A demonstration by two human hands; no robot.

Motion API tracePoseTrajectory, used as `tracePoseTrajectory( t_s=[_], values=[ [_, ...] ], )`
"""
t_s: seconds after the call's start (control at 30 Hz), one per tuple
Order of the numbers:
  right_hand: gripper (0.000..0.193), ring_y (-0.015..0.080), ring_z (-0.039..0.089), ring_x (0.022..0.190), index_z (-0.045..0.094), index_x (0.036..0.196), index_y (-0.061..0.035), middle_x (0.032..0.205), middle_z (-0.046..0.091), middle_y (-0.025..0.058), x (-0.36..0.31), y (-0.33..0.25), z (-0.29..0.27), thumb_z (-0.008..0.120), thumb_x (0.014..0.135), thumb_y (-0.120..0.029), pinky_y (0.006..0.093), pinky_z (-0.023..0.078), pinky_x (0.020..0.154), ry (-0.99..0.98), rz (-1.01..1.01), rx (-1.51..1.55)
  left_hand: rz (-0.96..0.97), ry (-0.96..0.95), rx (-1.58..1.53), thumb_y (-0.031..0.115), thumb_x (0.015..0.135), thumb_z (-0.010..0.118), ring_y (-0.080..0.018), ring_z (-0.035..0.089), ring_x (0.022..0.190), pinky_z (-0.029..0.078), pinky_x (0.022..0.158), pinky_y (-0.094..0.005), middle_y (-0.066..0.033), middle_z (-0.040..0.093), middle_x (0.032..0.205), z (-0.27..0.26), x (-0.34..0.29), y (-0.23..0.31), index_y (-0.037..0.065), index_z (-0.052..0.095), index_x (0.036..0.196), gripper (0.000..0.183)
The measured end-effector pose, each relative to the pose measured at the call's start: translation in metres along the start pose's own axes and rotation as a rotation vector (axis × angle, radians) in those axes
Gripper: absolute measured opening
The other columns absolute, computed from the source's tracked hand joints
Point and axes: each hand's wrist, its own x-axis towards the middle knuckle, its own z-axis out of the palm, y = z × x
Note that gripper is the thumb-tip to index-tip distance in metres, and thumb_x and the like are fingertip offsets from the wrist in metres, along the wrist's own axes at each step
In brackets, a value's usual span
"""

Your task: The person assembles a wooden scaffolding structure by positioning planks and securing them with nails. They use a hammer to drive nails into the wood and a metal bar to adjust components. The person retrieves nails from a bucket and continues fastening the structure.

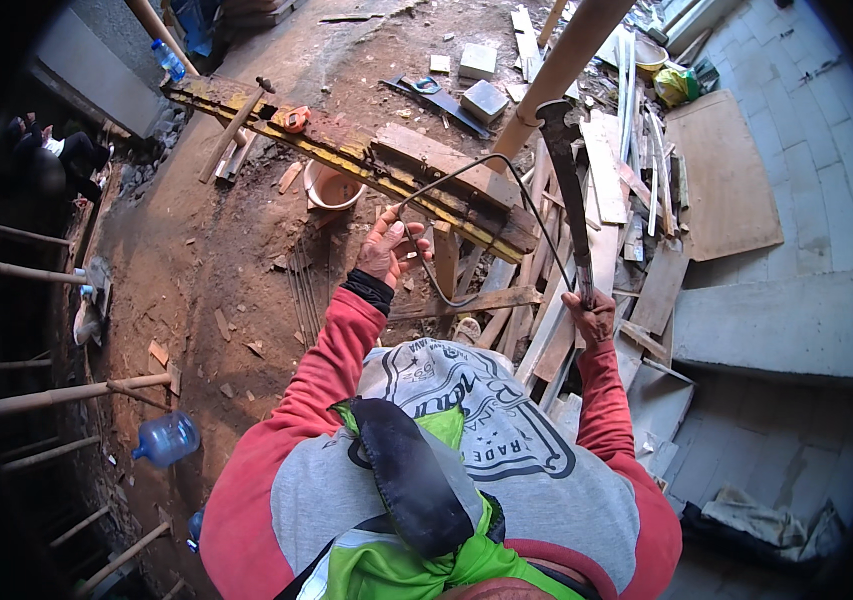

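Note:
Out in front of me, my left hand (389,248) pinches a thin dark bent rod (446,178) between thumb and fingertips, the other fingers loosely curled. From there the rod arches over to the right and comes down to my right hand; another stretch loops below my left hand. My right hand (591,312) is wrapped round the lower end of a long dark metal tool (574,190). This tool stands nearly upright, its broad head at the top; its exact kind is unclear. Beyond my left hand lies a yellow-edged wooden beam (346,160).
On the beam rest a wooden-handled hammer (238,128) and an orange tape measure (296,120). A bucket (334,190) stands beside it. Behind lie a handsaw (446,108) and grey blocks (484,101). Scrap boards (601,170) and a bamboo pole (556,70) are at right, a blue water jug (166,438) at left.

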Motion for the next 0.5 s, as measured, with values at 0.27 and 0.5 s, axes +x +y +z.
tracePoseTrajectory(
  t_s=[0.27, 0.5],
  values=[
    [0.035, 0.0054, 0.048, 0.053, 0.063, 0.073, -0.0063, 0.059, 0.055, -0.0044, 0.006, 0.014, 0.002, 0.084, 0.081, -0.033, 0.0262, 0.038, 0.048, -0.052, 0.082, 0.075, -0.011, 0.093, 0.002, 0.025, 0.100, 0.063, -0.0225, 0.069, 0.084, 0.064, 0.073, -0.0450, -0.0065, 0.064, 0.098, -0.002, 0.000, 0.006, 0.011, 0.052, 0.123, 0.029],
    [0.038, 0.0094, 0.049, 0.054, 0.064, 0.075, -0.0043, 0.058, 0.054, -0.0004, 0.023, 0.000, 0.002, 0.081, 0.082, -0.038, 0.0317, 0.040, 0.051, -0.133, -0.066, -0.120, -0.060, 0.098, 0.177, 0.030, 0.099, 0.066, -0.0154, 0.065, 0.064, 0.065, 0.063, -0.0419, 0.0019, 0.057, 0.076, -0.012, 0.002, 0.013, 0.010, 0.059, 0.123, 0.031]
  ],
)
